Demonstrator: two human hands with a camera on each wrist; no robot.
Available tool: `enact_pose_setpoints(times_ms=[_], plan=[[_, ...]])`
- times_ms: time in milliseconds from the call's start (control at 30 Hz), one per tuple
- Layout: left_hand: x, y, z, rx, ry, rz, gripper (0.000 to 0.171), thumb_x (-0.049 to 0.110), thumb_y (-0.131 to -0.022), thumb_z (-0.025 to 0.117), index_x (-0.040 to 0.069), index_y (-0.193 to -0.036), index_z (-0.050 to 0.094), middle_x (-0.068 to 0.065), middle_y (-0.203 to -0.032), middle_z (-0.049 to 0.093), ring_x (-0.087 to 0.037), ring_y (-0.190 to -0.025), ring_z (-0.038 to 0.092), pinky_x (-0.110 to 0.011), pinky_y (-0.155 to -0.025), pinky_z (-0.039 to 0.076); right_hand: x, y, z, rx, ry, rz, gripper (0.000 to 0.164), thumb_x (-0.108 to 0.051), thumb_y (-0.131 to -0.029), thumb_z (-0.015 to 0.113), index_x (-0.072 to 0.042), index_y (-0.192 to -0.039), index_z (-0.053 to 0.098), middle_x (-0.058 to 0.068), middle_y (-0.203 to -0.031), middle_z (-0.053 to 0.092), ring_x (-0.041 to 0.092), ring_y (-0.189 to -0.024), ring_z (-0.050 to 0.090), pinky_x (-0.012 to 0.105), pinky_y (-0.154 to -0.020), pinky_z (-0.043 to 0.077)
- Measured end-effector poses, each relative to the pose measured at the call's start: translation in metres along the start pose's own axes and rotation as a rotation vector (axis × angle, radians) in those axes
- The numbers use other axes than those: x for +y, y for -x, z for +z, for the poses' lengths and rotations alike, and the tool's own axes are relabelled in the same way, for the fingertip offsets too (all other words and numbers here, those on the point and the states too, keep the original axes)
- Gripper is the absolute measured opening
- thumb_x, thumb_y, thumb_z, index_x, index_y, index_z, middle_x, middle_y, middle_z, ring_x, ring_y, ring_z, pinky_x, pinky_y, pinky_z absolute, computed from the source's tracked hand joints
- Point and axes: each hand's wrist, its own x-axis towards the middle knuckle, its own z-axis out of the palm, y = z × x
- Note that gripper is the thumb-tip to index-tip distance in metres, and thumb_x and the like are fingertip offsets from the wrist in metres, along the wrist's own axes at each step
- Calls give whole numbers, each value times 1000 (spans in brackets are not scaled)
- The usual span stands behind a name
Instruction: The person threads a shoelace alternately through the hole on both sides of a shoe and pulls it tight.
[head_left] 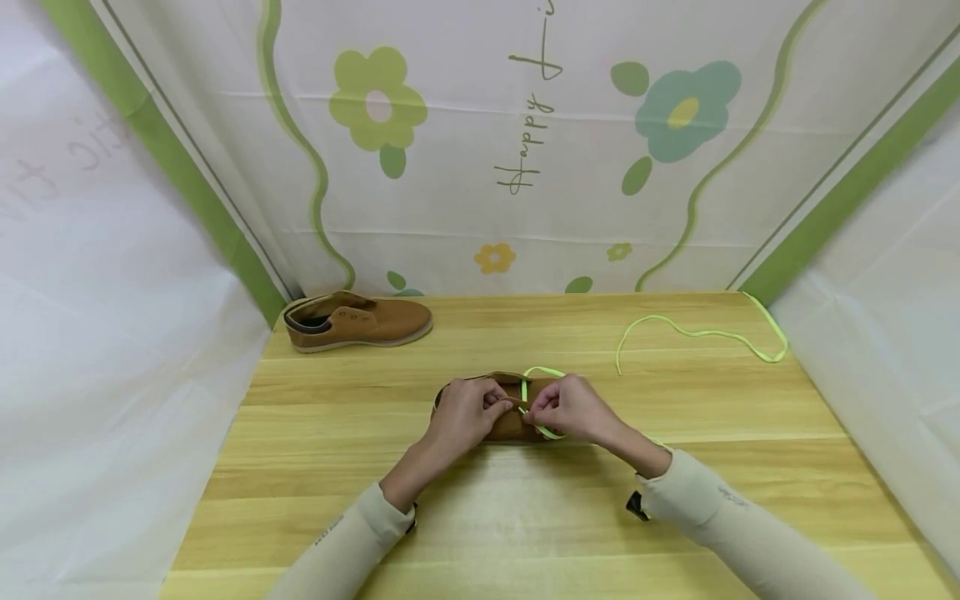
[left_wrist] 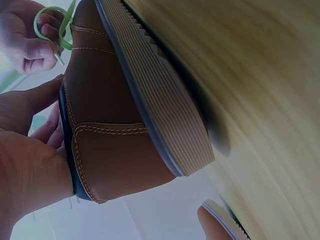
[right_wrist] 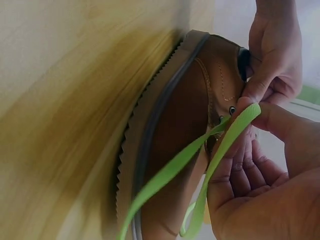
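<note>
A brown shoe (head_left: 510, 429) with a pale ridged sole stands on the wooden table, heel to the left. My left hand (head_left: 463, 412) reaches over its opening and pinches the eyelet flap between thumb and fingers. A neon green shoelace (right_wrist: 161, 178) passes across the front of the opening and through the near flap's eyelets. Close to those eyelets, my right hand (head_left: 579, 407) pinches the lace between thumb and index finger. In the right wrist view, the thumb and fingertips of both hands nearly meet at the flap.
A second brown shoe (head_left: 401, 321), without a lace, stands at the back left of the table (head_left: 480, 533). The loose length of lace (head_left: 708, 333) curves over the back right, up to the white curtain wall (head_left: 885, 333). Printed fabric (head_left: 450, 192) hangs behind the table.
</note>
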Motion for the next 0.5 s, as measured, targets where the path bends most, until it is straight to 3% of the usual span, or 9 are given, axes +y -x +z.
enact_pose_setpoints(times_ms=[500], plan=[[0, 1, -1, 24, -3, 31, 8, 16, -92, 85, 12, -87, 79, 2, -80, 78, -8, -69, 71, -22, -61, 54, 4, -5, 8, 39, 49, -2, 13, -9, -89, 79, -13, -77, 81, -6, -68, 73, 5, -51, 48, 20, -49, 38]])
